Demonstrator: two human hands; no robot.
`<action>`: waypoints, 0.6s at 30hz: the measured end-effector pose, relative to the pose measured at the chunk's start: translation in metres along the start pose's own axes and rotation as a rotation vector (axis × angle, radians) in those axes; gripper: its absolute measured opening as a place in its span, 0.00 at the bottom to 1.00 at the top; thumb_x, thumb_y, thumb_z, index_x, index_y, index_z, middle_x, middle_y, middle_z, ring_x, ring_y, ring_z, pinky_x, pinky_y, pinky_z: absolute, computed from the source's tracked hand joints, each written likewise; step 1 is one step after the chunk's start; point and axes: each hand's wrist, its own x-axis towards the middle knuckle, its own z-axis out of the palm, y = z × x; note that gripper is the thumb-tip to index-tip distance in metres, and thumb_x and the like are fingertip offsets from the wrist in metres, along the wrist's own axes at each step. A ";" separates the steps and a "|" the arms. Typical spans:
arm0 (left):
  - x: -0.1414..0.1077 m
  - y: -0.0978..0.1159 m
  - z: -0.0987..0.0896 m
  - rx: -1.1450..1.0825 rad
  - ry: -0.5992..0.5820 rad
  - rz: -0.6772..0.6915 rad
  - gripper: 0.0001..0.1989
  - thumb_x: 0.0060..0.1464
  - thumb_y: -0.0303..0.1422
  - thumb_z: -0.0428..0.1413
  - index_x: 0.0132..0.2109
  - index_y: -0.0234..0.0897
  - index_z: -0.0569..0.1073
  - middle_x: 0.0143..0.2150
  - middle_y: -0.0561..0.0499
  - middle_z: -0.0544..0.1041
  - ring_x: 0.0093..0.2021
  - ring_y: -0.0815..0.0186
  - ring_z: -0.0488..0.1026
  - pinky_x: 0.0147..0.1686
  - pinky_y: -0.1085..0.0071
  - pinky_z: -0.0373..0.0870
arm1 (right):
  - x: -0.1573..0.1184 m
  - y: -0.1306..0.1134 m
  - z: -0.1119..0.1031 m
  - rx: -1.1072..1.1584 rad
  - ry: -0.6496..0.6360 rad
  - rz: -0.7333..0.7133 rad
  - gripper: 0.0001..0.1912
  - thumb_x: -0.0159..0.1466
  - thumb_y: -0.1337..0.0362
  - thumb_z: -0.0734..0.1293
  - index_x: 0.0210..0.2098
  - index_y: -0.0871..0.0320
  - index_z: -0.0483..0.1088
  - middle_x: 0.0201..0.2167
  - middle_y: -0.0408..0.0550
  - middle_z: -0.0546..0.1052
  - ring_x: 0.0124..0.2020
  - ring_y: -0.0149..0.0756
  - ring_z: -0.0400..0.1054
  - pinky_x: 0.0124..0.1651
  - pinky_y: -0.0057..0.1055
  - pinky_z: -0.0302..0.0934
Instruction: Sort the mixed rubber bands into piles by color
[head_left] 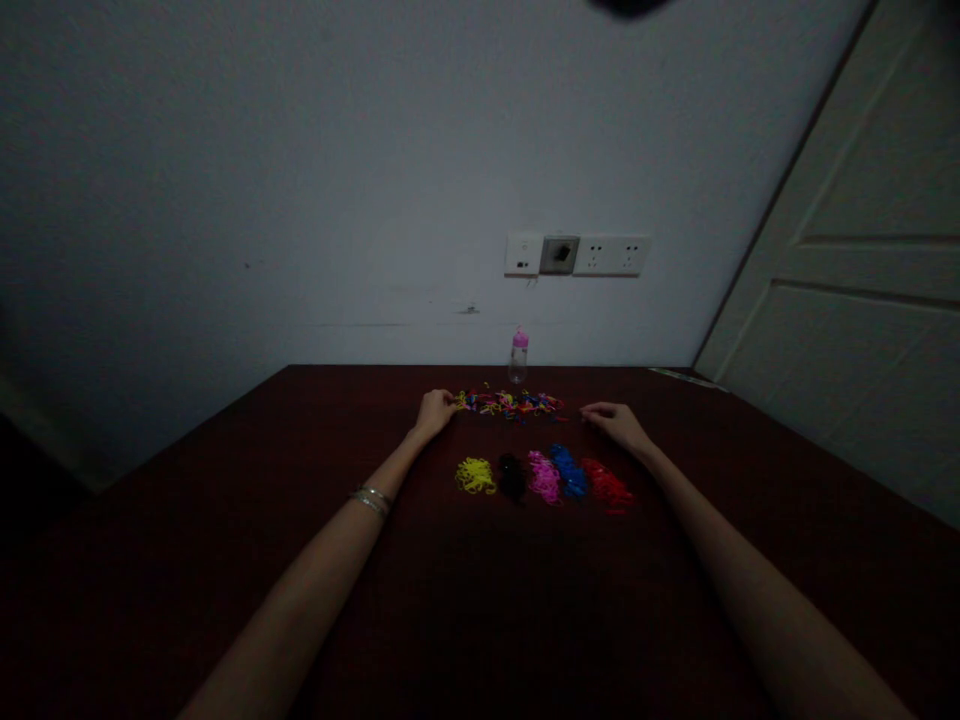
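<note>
A mixed row of small coloured bands (506, 403) lies across the dark red table. At its left end, my left hand (436, 411) has its fingers pressed together beside some yellow bands; what they hold is too small to tell. My right hand (615, 422) is off the right end, thumb and fingertips together, with any held thing too small to name. Nearer to me lie separate piles: yellow (475, 476), black (511, 477), pink (544, 477), blue (569, 471) and red (607, 486).
A clear bottle with a pink top (518, 357) stands behind the mixed row, near the wall. Sockets and switches (609, 256) are on the wall above the table (525, 600). A pale panelled door (862, 300) is at the right.
</note>
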 end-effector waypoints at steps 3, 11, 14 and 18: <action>-0.001 0.002 -0.003 -0.009 -0.031 -0.011 0.10 0.48 0.27 0.55 0.37 0.30 0.78 0.36 0.42 0.77 0.38 0.62 0.73 0.40 0.72 0.64 | 0.001 0.002 0.000 -0.009 -0.012 -0.016 0.16 0.52 0.58 0.64 0.33 0.62 0.74 0.26 0.48 0.77 0.25 0.32 0.67 0.26 0.27 0.59; -0.002 0.002 -0.002 -0.042 -0.026 -0.015 0.09 0.48 0.27 0.55 0.35 0.32 0.78 0.35 0.43 0.78 0.36 0.63 0.73 0.40 0.72 0.64 | 0.002 0.004 0.000 -0.036 -0.020 -0.020 0.15 0.54 0.59 0.63 0.34 0.62 0.75 0.26 0.49 0.77 0.25 0.33 0.67 0.26 0.27 0.59; -0.003 0.000 0.000 -0.041 -0.026 -0.018 0.09 0.48 0.27 0.54 0.35 0.32 0.78 0.35 0.43 0.77 0.36 0.63 0.73 0.39 0.72 0.65 | 0.001 0.003 0.000 -0.040 -0.021 -0.017 0.14 0.54 0.59 0.63 0.34 0.62 0.75 0.26 0.49 0.78 0.25 0.33 0.67 0.26 0.27 0.60; -0.003 0.001 0.001 -0.055 -0.028 -0.050 0.09 0.48 0.27 0.53 0.35 0.32 0.78 0.34 0.44 0.77 0.35 0.64 0.72 0.38 0.73 0.65 | 0.001 0.003 0.000 -0.065 -0.018 -0.031 0.14 0.55 0.59 0.63 0.34 0.61 0.75 0.26 0.49 0.78 0.25 0.34 0.68 0.26 0.27 0.60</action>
